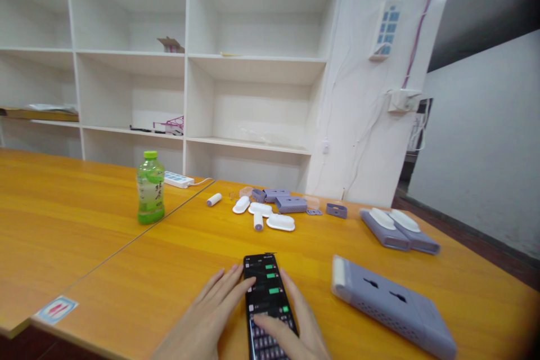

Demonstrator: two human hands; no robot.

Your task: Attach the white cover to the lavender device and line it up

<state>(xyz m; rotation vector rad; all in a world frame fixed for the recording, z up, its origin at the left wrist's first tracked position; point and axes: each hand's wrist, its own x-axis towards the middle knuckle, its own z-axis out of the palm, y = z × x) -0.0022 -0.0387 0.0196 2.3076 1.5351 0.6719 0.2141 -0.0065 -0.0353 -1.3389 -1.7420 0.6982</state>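
Observation:
A black smartphone (264, 287) lies between my hands near the table's front edge, its screen lit with a chat page and a keyboard. My left hand (211, 304) rests along the phone's left side with fingers stretched out, one fingertip over the screen. My right hand (301, 315) borders the right side: a finger runs along that edge while the thumb reaches over the keyboard. The undersides of both hands are hidden. To the right lies a long purple-grey plastic casing (392, 304) with two dark keyhole slots and a white end.
Behind the phone lie several white oval parts (280, 222), purple-grey housings (291, 204) and a white cylinder (214, 199). Two more housings with white tops (390, 230) sit at the right. A green drink bottle (151, 188) and a power strip (178, 180) stand left, before white shelves (257, 59).

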